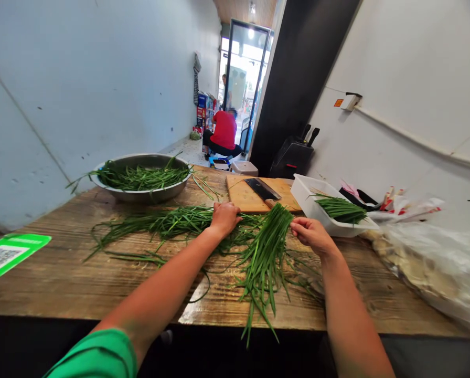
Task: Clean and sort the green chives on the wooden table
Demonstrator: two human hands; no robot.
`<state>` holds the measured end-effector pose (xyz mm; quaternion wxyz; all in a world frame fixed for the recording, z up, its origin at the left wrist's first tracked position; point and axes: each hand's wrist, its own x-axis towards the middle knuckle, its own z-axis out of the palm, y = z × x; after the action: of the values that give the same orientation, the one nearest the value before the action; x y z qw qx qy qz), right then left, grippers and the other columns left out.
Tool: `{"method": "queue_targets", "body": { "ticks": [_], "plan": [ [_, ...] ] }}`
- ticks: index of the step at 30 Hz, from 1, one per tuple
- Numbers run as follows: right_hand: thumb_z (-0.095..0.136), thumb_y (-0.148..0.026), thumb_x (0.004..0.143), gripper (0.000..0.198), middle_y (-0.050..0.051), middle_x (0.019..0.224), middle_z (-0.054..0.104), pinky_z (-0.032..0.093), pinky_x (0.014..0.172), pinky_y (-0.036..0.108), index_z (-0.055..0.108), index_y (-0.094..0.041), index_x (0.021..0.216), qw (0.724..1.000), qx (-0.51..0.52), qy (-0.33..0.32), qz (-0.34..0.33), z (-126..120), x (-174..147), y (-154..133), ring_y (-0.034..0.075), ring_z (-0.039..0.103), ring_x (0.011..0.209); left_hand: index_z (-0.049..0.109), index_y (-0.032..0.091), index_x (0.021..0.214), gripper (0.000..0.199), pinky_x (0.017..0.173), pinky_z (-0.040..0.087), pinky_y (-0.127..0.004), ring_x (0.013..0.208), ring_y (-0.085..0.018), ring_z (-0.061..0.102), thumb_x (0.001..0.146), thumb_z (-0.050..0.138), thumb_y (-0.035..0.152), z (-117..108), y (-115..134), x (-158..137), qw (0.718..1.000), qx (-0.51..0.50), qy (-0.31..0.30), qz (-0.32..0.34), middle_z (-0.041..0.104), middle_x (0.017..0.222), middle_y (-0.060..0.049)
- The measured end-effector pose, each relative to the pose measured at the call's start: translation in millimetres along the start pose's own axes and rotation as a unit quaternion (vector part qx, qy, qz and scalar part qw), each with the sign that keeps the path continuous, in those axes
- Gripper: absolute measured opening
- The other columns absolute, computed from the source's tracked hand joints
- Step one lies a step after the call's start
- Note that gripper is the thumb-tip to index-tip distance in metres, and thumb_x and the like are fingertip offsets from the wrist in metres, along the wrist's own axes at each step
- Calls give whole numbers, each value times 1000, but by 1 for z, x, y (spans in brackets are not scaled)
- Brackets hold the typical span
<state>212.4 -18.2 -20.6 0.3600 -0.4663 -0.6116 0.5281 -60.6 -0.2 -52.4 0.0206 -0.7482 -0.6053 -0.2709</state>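
My left hand (225,216) is closed over the right end of a loose pile of garlic chives (180,220) on the wooden table, its fingertips partly hidden. A neater bundle of garlic chives (268,247) lies to the right, cut ends together at the top and tips fanning over the table's front edge. At that bundle's upper right side, my right hand (312,236) has thumb and fingers pinched together; what is between them is too small to make out. Thin trimmings (303,281) are scattered below my right hand.
Behind the pile stands a metal basin (140,197) of garlic chives. A cleaver (262,190) rests on a cutting board (238,195). A white plastic tub (317,210) holds more chives, near plastic bags (435,257). Someone in red (224,131) squats by the door.
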Motion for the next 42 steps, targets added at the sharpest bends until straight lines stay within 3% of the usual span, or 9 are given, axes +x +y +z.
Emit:
{"method": "queue_targets", "body": {
  "ticks": [6, 10, 13, 18, 23, 32, 39, 42],
  "plan": [
    [65, -44, 62, 33, -6, 49, 47, 13, 33, 16, 50, -15, 63, 1000, -7, -4, 21, 2, 0, -2, 0, 27, 33, 69, 22, 63, 11, 81, 28, -38, 81, -25, 54, 66, 64, 31, -1, 3, -1, 1000, 18, -15, -17, 65, 71, -9],
    [65, -44, 62, 33, -7, 48, 47, 12, 33, 16, 49, -15, 62, 1000, -7, -7, 21, 6, -1, -4, 0, 27, 32, 71, 23, 70, 14, 83, 28, -39, 87, -25, 54, 69, 59, 30, -6, 11, -1, 999, -38, 16, 9, 67, 78, -9],
    [64, -45, 62, 33, -7, 47, 47, 12, 33, 16, 49, -16, 62, 1000, -13, -13, 21, 8, 0, -3, 0, 27, 32, 71, 23, 76, 17, 80, 33, -35, 86, -22, 56, 70, 57, 30, -9, 19, 2, 993, -109, 32, -20, 68, 83, -6],
    [64, -45, 62, 32, -7, 46, 45, 11, 33, 17, 49, -16, 62, 1000, -12, -14, 9, 12, 1, -3, 1, 26, 31, 71, 20, 72, 21, 63, 41, -24, 67, -15, 58, 69, 57, 35, -14, 25, 8, 946, -318, 6, -63, 69, 72, -1],
    [63, -43, 64, 30, -6, 47, 47, 12, 33, 17, 50, -16, 62, 1000, -15, -21, -12, 16, 1, -3, 1, 28, 32, 69, 15, 68, 27, 54, 40, -22, 53, -11, 53, 69, 55, 38, -13, 30, 9, 897, -432, -17, -85, 67, 64, -2],
    [60, -42, 68, 28, -6, 49, 48, 13, 34, 17, 51, -16, 64, 999, -33, -20, -25, 18, 1, -3, 2, 28, 33, 70, 14, 77, 24, 70, 45, -26, 69, -14, 60, 65, 62, 32, -1, 47, 14, 860, -498, 20, -109, 69, 76, -5],
    [60, -42, 68, 28, -6, 49, 48, 13, 34, 17, 51, -16, 64, 999, -38, -23, -25, 20, 1, -4, 1, 28, 33, 70, 13, 79, 22, 74, 46, -28, 73, -16, 61, 66, 62, 28, -1, 46, 13, 851, -510, 21, -125, 69, 78, -6],
    [59, -42, 69, 28, -6, 49, 47, 13, 34, 17, 50, -16, 63, 998, -41, -24, -28, 21, 1, -4, 1, 28, 33, 70, 12, 83, 24, 75, 46, -29, 74, -16, 61, 65, 62, 27, 0, 46, 14, 834, -535, 25, -130, 69, 81, -6]
  ]
}}
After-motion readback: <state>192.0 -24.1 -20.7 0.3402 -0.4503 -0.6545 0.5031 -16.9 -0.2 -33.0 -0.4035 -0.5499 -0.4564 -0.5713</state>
